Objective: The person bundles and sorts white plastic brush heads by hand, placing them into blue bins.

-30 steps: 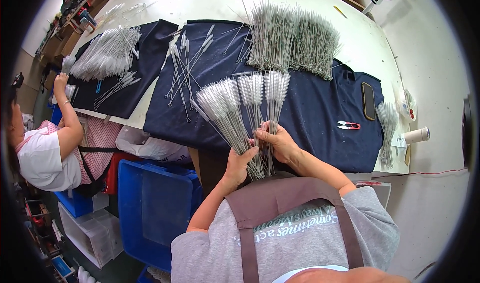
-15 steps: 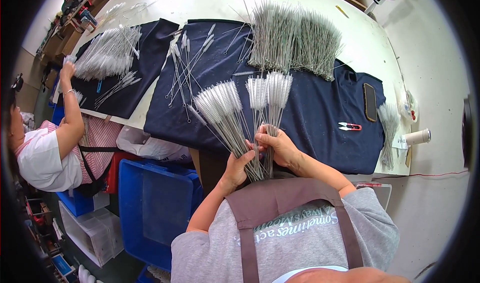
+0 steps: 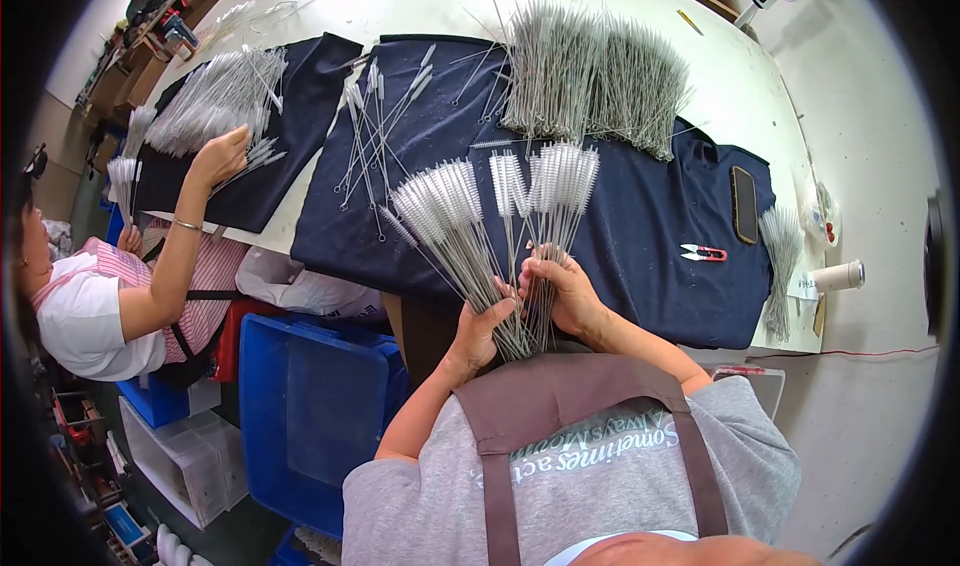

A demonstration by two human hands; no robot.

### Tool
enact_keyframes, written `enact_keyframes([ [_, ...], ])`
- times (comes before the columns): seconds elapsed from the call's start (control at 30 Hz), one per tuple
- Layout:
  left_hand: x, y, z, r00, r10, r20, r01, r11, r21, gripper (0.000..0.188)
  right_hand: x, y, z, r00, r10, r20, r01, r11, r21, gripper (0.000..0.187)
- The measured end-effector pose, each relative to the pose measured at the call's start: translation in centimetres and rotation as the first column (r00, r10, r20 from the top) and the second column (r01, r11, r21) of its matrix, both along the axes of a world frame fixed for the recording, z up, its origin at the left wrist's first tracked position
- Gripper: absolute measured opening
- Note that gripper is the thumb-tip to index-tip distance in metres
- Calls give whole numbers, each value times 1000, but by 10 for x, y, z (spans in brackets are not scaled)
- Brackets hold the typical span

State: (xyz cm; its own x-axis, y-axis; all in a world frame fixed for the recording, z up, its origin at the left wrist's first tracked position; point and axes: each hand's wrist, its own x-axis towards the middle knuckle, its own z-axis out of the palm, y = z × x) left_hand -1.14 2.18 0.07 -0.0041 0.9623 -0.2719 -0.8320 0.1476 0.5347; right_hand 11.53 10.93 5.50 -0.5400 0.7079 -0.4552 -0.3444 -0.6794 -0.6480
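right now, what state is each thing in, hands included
Left hand: closed around the left brush bundle
Left brush bundle: held, bristle ends fanned
Right hand: closed around the right brush bundle
Right brush bundle: held, bristle ends fanned
Red-handled snips: lying on the dark cloth
Phone: lying flat
Blue bin: open

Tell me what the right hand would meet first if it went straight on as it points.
The right hand would probably meet the brush bundle in the left hand; depth is unclear.
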Motion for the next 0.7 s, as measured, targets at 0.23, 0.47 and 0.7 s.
enact_keyframes([
  [0.23, 2, -1, 0, 1000, 30, 3, -30, 996, -88, 20, 4, 2, -6, 998, 4, -65, -6, 1000, -29, 19],
  [0.47, 2, 0, -4, 999, 49, -15, -50, 996, -75, 19, 8, 0, -6, 998, -67, 9, 66, 998, 14, 12],
  [0.7, -3, -2, -7, 999, 37, 2, -37, 994, -107, 21, 5, 1, -1, 996, -57, 73, 51, 996, 78, 13],
])
